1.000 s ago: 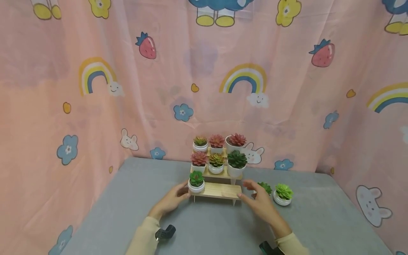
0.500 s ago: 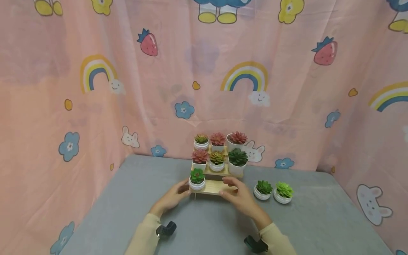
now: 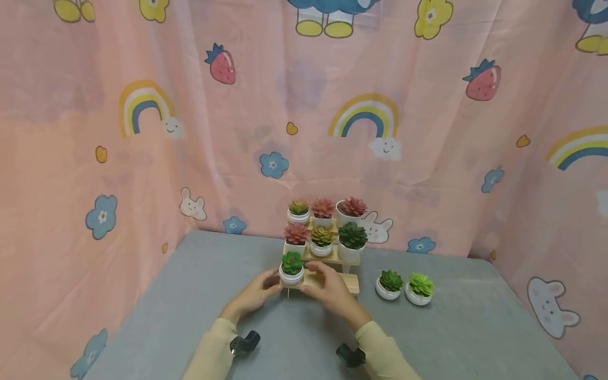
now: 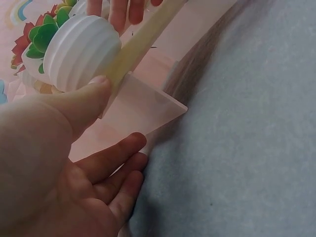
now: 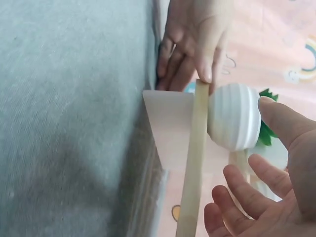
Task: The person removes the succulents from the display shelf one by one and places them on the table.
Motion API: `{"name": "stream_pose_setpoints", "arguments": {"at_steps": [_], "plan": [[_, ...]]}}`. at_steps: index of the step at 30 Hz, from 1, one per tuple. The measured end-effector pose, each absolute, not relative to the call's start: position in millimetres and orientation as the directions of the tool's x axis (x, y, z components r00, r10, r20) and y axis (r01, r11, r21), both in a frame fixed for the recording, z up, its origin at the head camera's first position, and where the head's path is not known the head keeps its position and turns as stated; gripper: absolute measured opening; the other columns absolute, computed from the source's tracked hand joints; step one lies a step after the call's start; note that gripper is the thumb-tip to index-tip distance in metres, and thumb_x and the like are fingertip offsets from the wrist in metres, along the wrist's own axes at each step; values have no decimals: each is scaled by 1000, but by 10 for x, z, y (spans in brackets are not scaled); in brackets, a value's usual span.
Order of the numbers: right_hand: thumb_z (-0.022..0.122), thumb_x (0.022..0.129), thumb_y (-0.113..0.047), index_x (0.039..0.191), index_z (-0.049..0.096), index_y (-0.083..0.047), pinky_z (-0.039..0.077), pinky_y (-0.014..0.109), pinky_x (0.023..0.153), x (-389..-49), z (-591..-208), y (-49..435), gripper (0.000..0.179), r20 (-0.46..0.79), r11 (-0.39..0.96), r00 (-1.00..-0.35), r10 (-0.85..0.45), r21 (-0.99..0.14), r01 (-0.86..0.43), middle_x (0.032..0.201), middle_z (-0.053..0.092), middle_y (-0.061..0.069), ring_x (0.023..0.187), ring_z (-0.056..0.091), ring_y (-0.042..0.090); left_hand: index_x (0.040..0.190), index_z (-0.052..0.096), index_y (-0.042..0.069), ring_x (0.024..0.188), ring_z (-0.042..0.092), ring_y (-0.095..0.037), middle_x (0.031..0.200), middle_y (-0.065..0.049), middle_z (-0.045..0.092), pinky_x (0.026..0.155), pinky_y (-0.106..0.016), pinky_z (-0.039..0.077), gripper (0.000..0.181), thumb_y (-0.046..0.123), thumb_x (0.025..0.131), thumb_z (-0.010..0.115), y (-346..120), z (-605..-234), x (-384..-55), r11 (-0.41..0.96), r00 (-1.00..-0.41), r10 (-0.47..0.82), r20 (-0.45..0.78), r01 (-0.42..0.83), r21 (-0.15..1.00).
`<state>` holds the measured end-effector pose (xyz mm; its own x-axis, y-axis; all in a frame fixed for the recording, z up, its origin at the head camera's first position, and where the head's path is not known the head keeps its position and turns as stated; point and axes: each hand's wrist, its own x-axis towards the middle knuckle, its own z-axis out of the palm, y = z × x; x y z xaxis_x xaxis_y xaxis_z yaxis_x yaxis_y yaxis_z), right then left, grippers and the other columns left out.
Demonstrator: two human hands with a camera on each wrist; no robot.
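A green succulent in a ribbed white pot stands at the left end of the lowest board of a tiered wooden stand. My left hand is at that end; its thumb touches the board's edge beside the pot in the left wrist view, its other fingers extended by the pale support leg. From the right, my right hand reaches over the board with fingers spread. In the right wrist view its thumb is close to the pot's rim, and whether it touches cannot be told.
Several potted succulents fill the upper tiers, among them a dark green one and a red one. Two small green succulents stand on the grey table to the right. A pink patterned curtain hangs behind.
My right hand has moved left along the lowest board, from its right end toward the green succulent. My left hand has stayed at the board's left end.
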<state>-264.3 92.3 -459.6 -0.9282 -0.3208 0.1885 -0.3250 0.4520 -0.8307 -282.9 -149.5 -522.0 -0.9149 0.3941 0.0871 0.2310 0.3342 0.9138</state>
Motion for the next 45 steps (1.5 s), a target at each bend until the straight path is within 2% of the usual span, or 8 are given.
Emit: {"name": "stream_pose_setpoints", "arguments": {"at_steps": [5, 10, 17, 23, 29, 33, 38, 45], "plan": [[81, 85, -22, 133, 61, -7, 43, 57, 112, -2759, -4632, 834, 54, 212, 437, -923, -322, -831, -343, 133, 66, 15, 129, 58, 33, 158, 32, 4, 137, 52, -43, 150, -25, 51, 114, -57, 41, 60, 18, 104, 56, -1487, -5192, -2869, 328, -910, 399, 114, 258, 909], [82, 85, -26, 137, 58, -6, 41, 60, 113, -2782, -4700, 758, 60, 207, 434, -921, -330, -833, -343, 135, 64, 16, 131, 57, 35, 157, 34, 3, 137, 51, -44, 151, -25, 49, 114, -59, 41, 59, 17, 104, 56, -1501, -5195, -2831, 342, -905, 410, 117, 271, 900], [81, 87, -22, 137, 54, -4, 44, 61, 109, -2806, -4724, 651, 60, 227, 416, -919, -323, -838, -354, 135, 63, 19, 129, 58, 38, 156, 33, 0, 135, 52, -46, 149, -28, 51, 112, -58, 44, 60, 18, 104, 56, -1530, -5181, -2821, 317, -893, 430, 133, 287, 904], [82, 86, -27, 138, 54, -6, 43, 59, 112, -2812, -4736, 580, 63, 198, 430, -942, -270, -851, -302, 137, 62, 18, 132, 57, 37, 156, 31, -2, 136, 51, -46, 149, -29, 50, 112, -58, 44, 60, 16, 104, 55, -1542, -5167, -2826, 311, -895, 425, 136, 286, 906], [85, 83, -25, 131, 56, -9, 48, 56, 106, -2781, -4759, 583, 59, 198, 432, -948, -250, -853, -292, 130, 65, 15, 124, 61, 34, 157, 30, -1, 135, 53, -44, 150, -28, 49, 111, -52, 47, 61, 15, 104, 55, -1521, -5208, -2839, 316, -890, 435, 137, 294, 902], [85, 82, -23, 130, 57, -9, 53, 51, 100, -2753, -4793, 627, 57, 213, 400, -942, -258, -865, -305, 128, 66, 12, 118, 64, 30, 156, 32, -2, 134, 53, -45, 148, -29, 51, 111, -55, 46, 60, 16, 104, 56, -1494, -5214, -2822, 316, -889, 435, 142, 298, 900], [86, 82, -22, 132, 58, -5, 56, 46, 95, -2684, -4824, 707, 60, 221, 346, -936, -273, -886, -310, 129, 66, 15, 115, 66, 29, 158, 31, 6, 136, 51, -45, 148, -28, 51, 111, -57, 45, 60, 19, 105, 55, -1503, -5218, -2803, 317, -891, 438, 119, 277, 907], [88, 79, -21, 132, 59, -7, 54, 53, 96, -2525, -4710, 898, 62, 238, 376, -952, -195, -878, -297, 129, 66, 14, 115, 65, 30, 159, 29, 6, 137, 50, -46, 148, -30, 50, 110, -55, 47, 61, 17, 105, 54, -1512, -5203, -2820, 305, -891, 440, 114, 268, 914]]}}
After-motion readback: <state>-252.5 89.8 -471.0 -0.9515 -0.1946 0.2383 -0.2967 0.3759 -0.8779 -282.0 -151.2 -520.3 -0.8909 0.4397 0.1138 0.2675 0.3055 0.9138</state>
